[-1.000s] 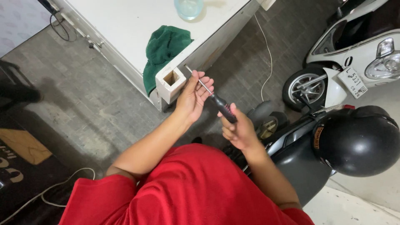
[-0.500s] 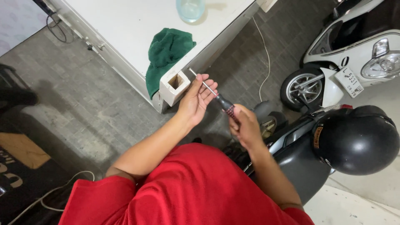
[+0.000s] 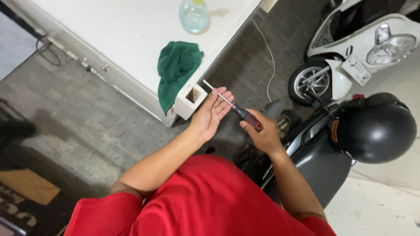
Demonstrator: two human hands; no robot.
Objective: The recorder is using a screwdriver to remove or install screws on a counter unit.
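The right hand [image 3: 262, 133] wraps the screwdriver [image 3: 234, 106] by its dark, ribbed handle with red flecks, fingers closed firmly round it; the tool is slim and straight, its bright round metal shaft running up and to the left from the grip, tilted across the space between both hands. The left hand [image 3: 211, 114] lies open and fairly flat, palm up, its fingertips resting under and against the smooth steel shaft; it grips nothing. The shaft's far end sits just above the corner of the white table [image 3: 118, 39], a broad flat slab with a matte top; at that corner a square hollow leg end [image 3: 191, 97] shows a dark opening. A green cloth [image 3: 175, 70], soft and rumpled, drapes over the table edge just beside that corner; a clear, rounded plastic bottle [image 3: 193, 14] stands further back on the top. To the right, a glossy black helmet [image 3: 376, 126] rests on a dark grey scooter [image 3: 315, 153]; a white scooter [image 3: 363, 48] stands beyond; the floor is rough grey paving.
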